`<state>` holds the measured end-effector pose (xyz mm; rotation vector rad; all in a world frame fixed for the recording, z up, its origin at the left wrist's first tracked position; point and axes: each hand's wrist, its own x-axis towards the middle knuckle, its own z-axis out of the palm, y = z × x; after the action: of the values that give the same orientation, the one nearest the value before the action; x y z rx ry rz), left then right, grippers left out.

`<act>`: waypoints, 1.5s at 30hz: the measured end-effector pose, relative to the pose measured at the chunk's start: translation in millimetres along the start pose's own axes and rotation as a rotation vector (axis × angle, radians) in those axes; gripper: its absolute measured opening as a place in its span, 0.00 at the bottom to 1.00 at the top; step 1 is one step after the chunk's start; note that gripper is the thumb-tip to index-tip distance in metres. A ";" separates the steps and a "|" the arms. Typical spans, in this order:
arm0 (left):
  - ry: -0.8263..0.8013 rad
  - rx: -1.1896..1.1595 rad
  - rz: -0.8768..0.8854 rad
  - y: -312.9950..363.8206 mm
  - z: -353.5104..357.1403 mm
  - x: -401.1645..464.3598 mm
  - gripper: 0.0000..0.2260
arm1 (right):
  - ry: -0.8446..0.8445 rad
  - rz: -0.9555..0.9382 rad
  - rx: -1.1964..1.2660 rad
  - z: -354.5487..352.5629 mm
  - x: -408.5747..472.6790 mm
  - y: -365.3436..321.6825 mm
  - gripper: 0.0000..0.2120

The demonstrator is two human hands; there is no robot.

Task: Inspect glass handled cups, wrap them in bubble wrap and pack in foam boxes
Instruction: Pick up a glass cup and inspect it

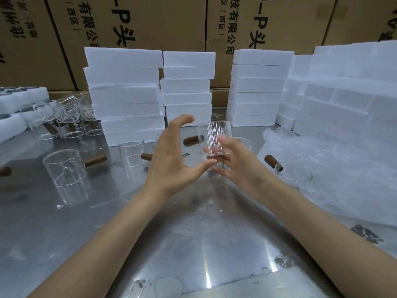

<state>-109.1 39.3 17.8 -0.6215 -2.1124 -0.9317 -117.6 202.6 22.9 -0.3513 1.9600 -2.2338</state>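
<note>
Nearest, bare bench [193, 244], scuffed and shiny, with two forearms reaching out over it. Held above the bench, roughly mid-way along it: one cup [214, 137], upright, brown handle pointing left. Right hand [236, 162] under and behind the cup, fingers [221, 139] curled round its lower wall and base, pinching the glass. Left hand [171, 155] just left of the cup, fingers spread and lightly arched, thumb tip near or touching the base; contact not clear enough to call.

Judged step: inspection, before any wrapping. To do it well: keep the right-hand hold low on the base so the wall stays unobscured; bring the left hand onto the handle or rim to turn the cup slowly; check rim, wall and handle joint against the light for chips and cracks. Avoid squeezing thin glass.

Bubble wrap [322, 168] right of the cup, one more cup resting on it. Foam boxes [129, 93] stacked behind the cup. Other cups [64, 171] standing left of it.
</note>
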 end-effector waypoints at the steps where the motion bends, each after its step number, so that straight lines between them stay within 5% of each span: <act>1: 0.000 -0.003 -0.007 0.2 -0.5 0.2 0.39 | -0.012 0.018 0.031 -0.2 -0.6 -1.7 0.22; 11: 0.036 0.062 0.054 -2.5 1.4 1.5 0.28 | -0.141 0.052 0.046 -1.6 -1.3 -2.4 0.29; 21: 0.048 0.223 0.129 -7.0 2.3 0.9 0.27 | 0.046 -0.063 -0.186 -0.3 2.6 6.0 0.43; 30: 0.151 0.034 0.089 1.4 -0.1 2.6 0.44 | 0.138 -0.095 -0.084 -1.1 4.6 3.5 0.34; 36: -0.006 -0.032 -0.010 -1.2 2.5 -0.7 0.37 | 0.114 -0.021 -0.025 0.4 3.6 1.0 0.20; 40: 0.026 0.018 0.015 -3.9 2.8 0.6 0.25 | 0.004 0.059 0.018 2.0 1.4 -3.0 0.12; 45: 0.063 0.105 0.070 -7.1 3.1 0.5 0.27 | 0.013 0.078 0.073 -0.2 4.0 -0.7 0.09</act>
<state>-115.4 37.4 13.8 -0.6005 -2.0558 -0.7863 -121.5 201.9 23.8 -0.2478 1.8586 -2.2575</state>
